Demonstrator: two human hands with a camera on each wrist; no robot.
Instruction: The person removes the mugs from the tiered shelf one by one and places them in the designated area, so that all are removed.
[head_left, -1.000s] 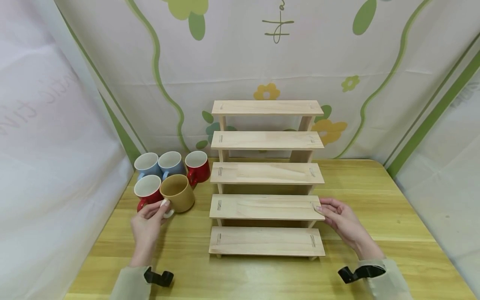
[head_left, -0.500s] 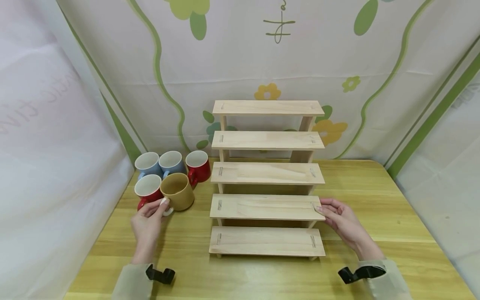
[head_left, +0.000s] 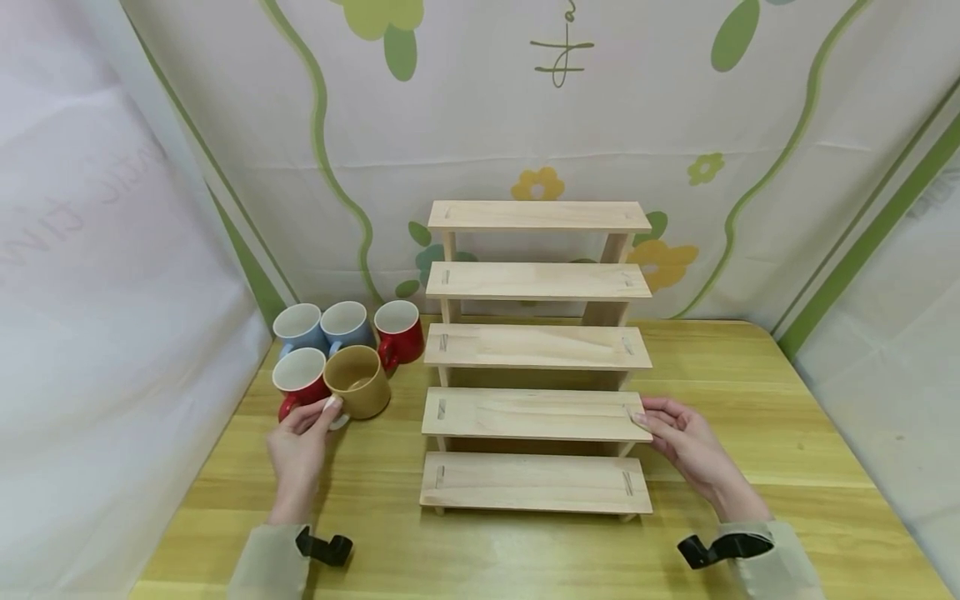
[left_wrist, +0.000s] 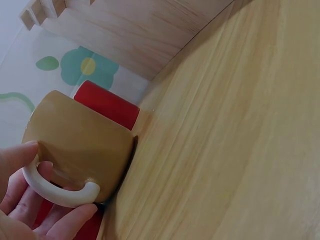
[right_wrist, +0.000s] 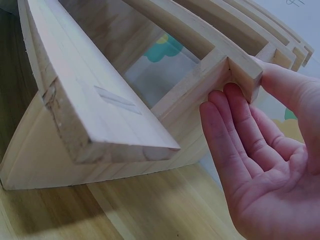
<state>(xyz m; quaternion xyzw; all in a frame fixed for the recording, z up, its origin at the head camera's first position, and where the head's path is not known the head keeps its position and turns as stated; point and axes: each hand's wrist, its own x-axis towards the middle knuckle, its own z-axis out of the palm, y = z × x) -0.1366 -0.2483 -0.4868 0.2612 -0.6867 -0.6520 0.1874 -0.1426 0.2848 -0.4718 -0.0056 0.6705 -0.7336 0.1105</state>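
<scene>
My left hand (head_left: pixel 300 442) holds a tan mug (head_left: pixel 358 385) by its white handle (left_wrist: pixel 60 195), its fingers curled through and around the handle in the left wrist view. The mug stands upright at the front of a group of mugs. Behind it shows a red mug (left_wrist: pixel 107 105). On the other side, my right hand (head_left: pixel 686 437) pinches the right end of the second-lowest step of a wooden tiered shelf (head_left: pixel 536 414). In the right wrist view the thumb lies over that step's end (right_wrist: pixel 245 75), with the fingers below.
Left of the tan mug sits another red mug (head_left: pixel 300 373). Two light blue mugs (head_left: pixel 300 329) and a red mug (head_left: pixel 401 333) form the row behind. The shelf stands mid-table, and a printed white cloth (head_left: pixel 465 108) hangs behind the wooden table (head_left: pixel 765 400).
The tan mug and my left hand have shifted very slightly toward the back. My right hand keeps its grip on the shelf. The head view has drifted a little.
</scene>
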